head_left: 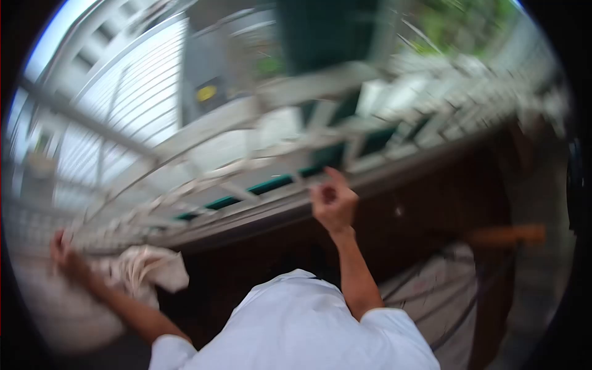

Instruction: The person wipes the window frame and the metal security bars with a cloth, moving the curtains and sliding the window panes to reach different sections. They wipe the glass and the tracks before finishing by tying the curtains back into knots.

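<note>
A long pale lattice of crossed strips or cords [246, 161] runs from lower left to upper right, blurred by motion. At its near edge, around the middle, is my right hand [334, 200], its fingers curled and the index finger pointing up; whether it holds anything is too blurred to tell. Far to the left, my left hand [66, 256] is at the lattice's left end, beside a bunched cream cloth [148, 269]. Its fingers are smeared.
Behind the lattice are a white slatted panel [142, 86], a dark green upright shape [324, 34] and a yellow spot [206, 93]. An orange-brown bar [509, 235] lies to the right, above pale fabric [438, 290].
</note>
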The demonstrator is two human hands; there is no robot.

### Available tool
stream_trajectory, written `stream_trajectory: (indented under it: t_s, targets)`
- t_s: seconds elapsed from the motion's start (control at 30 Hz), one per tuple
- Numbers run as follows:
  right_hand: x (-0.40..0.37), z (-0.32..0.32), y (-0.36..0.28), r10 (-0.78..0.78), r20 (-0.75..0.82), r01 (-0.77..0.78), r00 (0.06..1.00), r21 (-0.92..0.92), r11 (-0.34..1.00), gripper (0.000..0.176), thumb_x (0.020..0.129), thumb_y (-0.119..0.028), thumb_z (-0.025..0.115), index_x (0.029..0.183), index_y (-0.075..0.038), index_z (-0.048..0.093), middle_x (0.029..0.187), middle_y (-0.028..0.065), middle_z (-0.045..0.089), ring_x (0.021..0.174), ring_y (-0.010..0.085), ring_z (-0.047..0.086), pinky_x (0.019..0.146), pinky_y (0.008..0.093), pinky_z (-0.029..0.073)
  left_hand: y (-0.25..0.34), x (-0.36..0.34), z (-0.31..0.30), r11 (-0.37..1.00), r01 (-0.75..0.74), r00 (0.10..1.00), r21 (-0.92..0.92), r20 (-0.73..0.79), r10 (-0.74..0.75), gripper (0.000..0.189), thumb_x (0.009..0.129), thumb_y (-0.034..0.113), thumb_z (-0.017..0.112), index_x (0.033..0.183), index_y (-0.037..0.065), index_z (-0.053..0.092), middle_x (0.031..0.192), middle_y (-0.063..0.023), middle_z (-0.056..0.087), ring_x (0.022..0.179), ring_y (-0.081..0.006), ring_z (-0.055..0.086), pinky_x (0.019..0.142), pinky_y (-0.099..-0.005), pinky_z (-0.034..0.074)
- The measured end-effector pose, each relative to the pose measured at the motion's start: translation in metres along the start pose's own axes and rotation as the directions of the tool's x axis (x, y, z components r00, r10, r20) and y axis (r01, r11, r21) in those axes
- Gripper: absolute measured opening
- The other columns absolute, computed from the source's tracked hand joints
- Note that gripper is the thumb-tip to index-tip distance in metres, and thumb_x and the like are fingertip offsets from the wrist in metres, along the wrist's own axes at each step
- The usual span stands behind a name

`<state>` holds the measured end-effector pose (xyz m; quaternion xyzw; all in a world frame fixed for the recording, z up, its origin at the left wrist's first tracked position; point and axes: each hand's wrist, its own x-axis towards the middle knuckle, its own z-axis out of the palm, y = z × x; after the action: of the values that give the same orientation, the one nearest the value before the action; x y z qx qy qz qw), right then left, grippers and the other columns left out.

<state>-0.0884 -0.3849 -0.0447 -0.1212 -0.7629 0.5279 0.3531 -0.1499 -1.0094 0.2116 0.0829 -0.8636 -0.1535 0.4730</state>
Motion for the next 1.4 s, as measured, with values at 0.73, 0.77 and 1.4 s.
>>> stream_trajectory:
  t_s: [0.73,0.77,1.4]
  targets:
    - [-0.211,0.247,-0.151,-0.065,0.903,0.390,-0.424,0.247,0.887,0.029,0.079,-0.020,0.081,0.102,-0.003,0.075,0.080,0.0100,0.073,0.070,0.0225,0.071,0.066,0.0337,0.055,-0.107,-0.263,-0.205,0.485,0.528,0.774,-0.697,0.160,-0.613,0.016,0.095,0.016,0.063,0.085,0.005,0.066,0.076,-0.0045,0.068,0.059,-0.0059,0.057,0.051,-0.0215,0.044]
    - [-0.219,0.261,-0.129,-0.050,0.904,0.400,-0.425,0.237,0.885,0.029,0.079,-0.020,0.081,0.102,-0.003,0.075,0.080,0.0100,0.073,0.070,0.0225,0.071,0.066,0.0337,0.055,-0.165,-0.278,-0.190,0.488,0.605,0.660,-0.629,0.054,-0.750,0.016,0.094,0.016,0.062,0.084,0.004,0.065,0.075,-0.0043,0.067,0.058,-0.0061,0.055,0.049,-0.0216,0.042]
    - [-0.261,0.188,-0.026,0.643,0.723,0.485,0.251,-0.669,0.563,0.045,0.083,-0.032,0.075,0.117,-0.002,0.071,0.100,0.0202,0.073,0.096,0.0324,0.070,0.087,0.0437,0.054,-0.754,-0.545,-0.019,0.455,0.741,0.641,0.494,-0.318,-0.699,0.050,0.093,0.037,0.068,0.122,-0.004,0.065,0.118,-0.0241,0.069,0.105,-0.0388,0.069,0.088,-0.0455,0.057]
